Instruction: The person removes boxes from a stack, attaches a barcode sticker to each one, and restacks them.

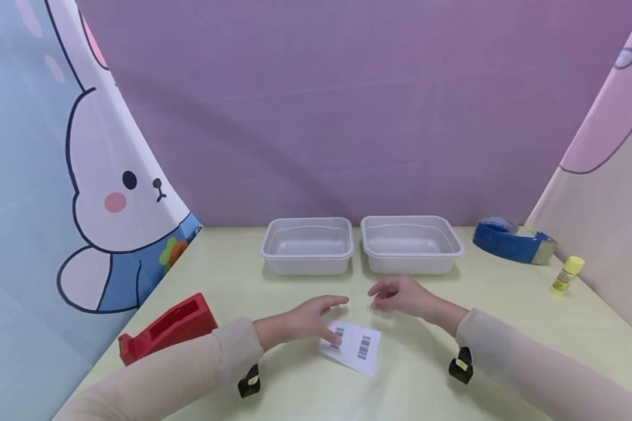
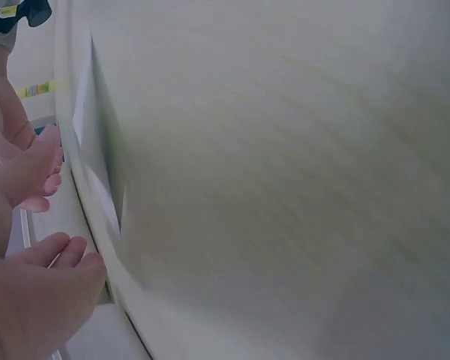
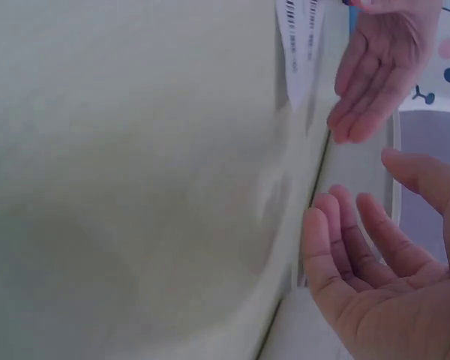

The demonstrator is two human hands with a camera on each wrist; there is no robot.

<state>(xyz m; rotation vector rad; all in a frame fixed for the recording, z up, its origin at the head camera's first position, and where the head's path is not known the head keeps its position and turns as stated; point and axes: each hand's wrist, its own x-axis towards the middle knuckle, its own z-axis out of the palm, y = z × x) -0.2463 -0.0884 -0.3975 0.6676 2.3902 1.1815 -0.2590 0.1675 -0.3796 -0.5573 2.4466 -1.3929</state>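
A small white sheet of paper with printed barcodes [image 1: 355, 348] lies on the table, its edge lifted a little in the left wrist view. My left hand [image 1: 312, 318] reaches in from the left with fingers extended, and its thumb overlaps the sheet's left barcode in the head view. Nothing is between that thumb and the fingers [image 2: 56, 300]. Beyond the sheet's right corner hovers my right hand [image 1: 406, 297], its fingers loosely bent and holding nothing. In the right wrist view its fingers [image 3: 394, 244] and thumb stand apart, facing the left hand [image 3: 386, 71].
Two white plastic trays [image 1: 306, 266] [image 1: 413, 266] stand side by side at the back. A red tape dispenser [image 1: 171, 327] is at the left, near my left sleeve. At the back right are a blue tape dispenser [image 1: 511, 245] and a yellow glue stick [image 1: 566, 276].
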